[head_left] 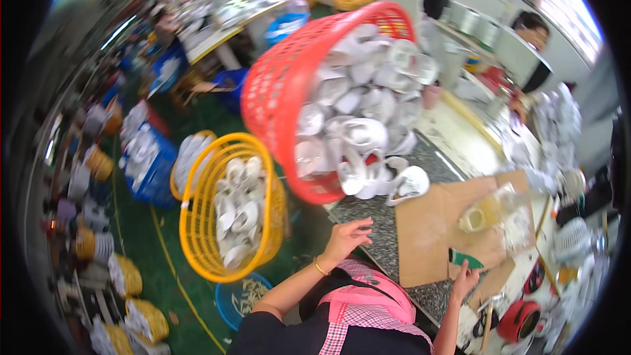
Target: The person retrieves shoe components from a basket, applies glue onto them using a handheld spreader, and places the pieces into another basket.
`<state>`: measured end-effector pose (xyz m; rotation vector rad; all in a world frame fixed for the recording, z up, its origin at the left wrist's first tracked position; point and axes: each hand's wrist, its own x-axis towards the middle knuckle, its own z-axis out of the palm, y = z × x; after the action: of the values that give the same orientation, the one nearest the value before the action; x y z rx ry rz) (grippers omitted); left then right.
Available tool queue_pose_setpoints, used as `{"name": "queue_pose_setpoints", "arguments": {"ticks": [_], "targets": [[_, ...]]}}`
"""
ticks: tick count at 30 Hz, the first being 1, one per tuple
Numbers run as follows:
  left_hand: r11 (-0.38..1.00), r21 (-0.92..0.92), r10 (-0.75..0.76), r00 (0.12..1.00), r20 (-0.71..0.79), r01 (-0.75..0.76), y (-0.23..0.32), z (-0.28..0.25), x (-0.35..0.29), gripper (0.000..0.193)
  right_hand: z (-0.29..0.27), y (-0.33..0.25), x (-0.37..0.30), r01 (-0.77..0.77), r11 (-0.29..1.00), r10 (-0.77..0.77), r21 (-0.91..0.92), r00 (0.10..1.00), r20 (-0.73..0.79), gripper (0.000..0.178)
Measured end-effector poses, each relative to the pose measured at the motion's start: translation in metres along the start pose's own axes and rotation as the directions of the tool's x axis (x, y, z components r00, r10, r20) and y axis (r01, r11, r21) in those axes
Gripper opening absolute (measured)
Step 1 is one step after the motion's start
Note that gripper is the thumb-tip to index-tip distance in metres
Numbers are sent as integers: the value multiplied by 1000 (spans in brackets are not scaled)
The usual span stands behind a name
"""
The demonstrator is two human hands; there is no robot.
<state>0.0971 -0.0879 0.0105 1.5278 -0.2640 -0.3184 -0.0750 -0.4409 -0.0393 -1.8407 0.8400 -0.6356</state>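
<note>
My left hand [347,242] hovers near the edge of the speckled dark worktop [371,213], its fingers stretched out and apart, with nothing in them. Below and left of the large red basket [279,85], it touches neither the basket nor its load. That basket tilts toward me, heaped with white shoe uppers [365,135]; several spill over its rim onto the worktop. In my right hand [465,281] is a small flat green tool, like a scraper [465,260], over a brown cardboard sheet [427,236]. Farther up the cardboard lies a clear container with yellowish contents [480,215].
A yellow basket [187,223] of white shoe parts stands left of the worktop, above a blue basin [230,309] of scraps. A blue crate [150,167] is farther left. One co-worker [531,33] sits across the bench. A red round container [519,321] stands at lower right.
</note>
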Motion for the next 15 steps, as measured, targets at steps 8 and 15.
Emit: {"name": "queue_pose_setpoints", "arguments": {"ticks": [8,15], "targets": [[961,266,31,983,182,-79,-15,58,106,36,-23,1,19,-12,996,-8,-91,975,-221,19],[389,818,333,893,304,-424,-24,93,134,30,2,-40,106,300,901,-381,-313,893,-240,14]]}}
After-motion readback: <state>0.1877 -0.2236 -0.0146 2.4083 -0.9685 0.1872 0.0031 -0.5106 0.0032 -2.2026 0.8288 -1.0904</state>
